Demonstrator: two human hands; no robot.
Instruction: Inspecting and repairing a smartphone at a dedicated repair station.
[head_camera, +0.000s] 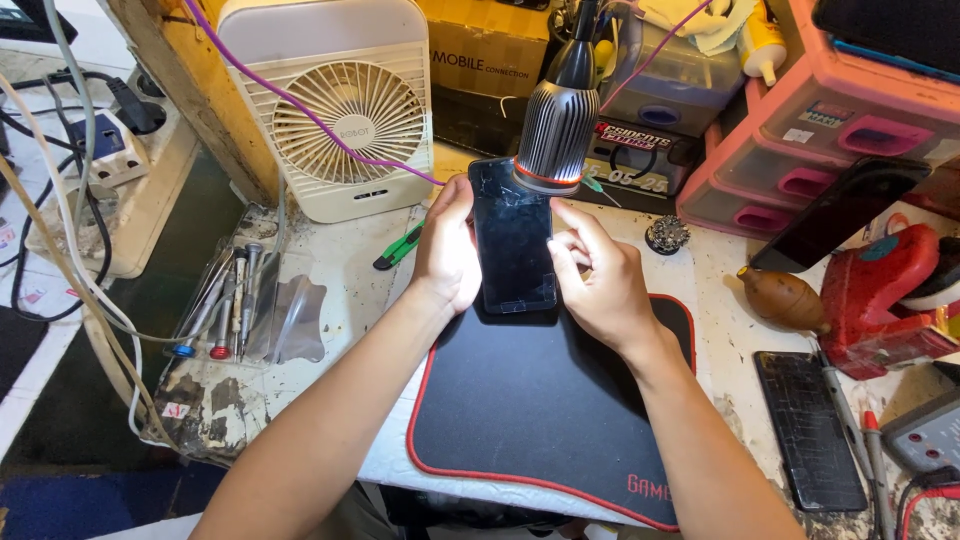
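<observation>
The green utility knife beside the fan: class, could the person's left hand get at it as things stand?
Probably yes, once freed. The green utility knife lies uncovered on the bench just beside the left hand, but that hand holds the black phone.

Worn white bench (340, 270) carries black mat (540, 400), cream fan (335, 110), screwdrivers (222, 300), cracked phone (808, 430), pink drawers (800, 150).

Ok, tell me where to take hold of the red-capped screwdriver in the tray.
Grip the red-capped screwdriver at its red cap, coming from above at the near end of the tray. It lies flat among others, tips pointing away, so the cap end is most exposed.
</observation>
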